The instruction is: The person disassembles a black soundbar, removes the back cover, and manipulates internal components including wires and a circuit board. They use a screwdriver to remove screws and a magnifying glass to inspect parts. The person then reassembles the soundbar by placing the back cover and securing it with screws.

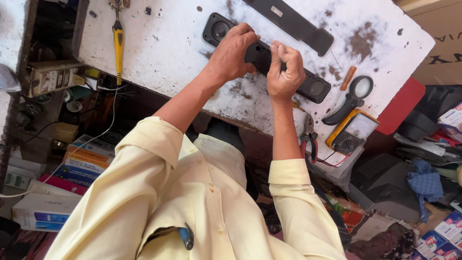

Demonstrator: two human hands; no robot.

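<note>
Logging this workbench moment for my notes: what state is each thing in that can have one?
Left hand: gripping the long black speaker.
Right hand: closed in a fist over the speaker's middle.
Black speaker: lying flat on the white table, round drivers at both ends exposed.
Black cover strip: detached, lying apart.
Yellow screwdriver: lying unused.
Magnifying glass: lying flat.
Multimeter: at the table edge; on or off unclear.
Pliers: handles slightly apart.

The left hand (235, 52) and right hand (285, 71) cover the middle of the black speaker bar (315, 88), hiding whatever the right grip pinches. The top edge cuts off the yellow-handled tool (118, 48) on the counter (168, 53).
</note>
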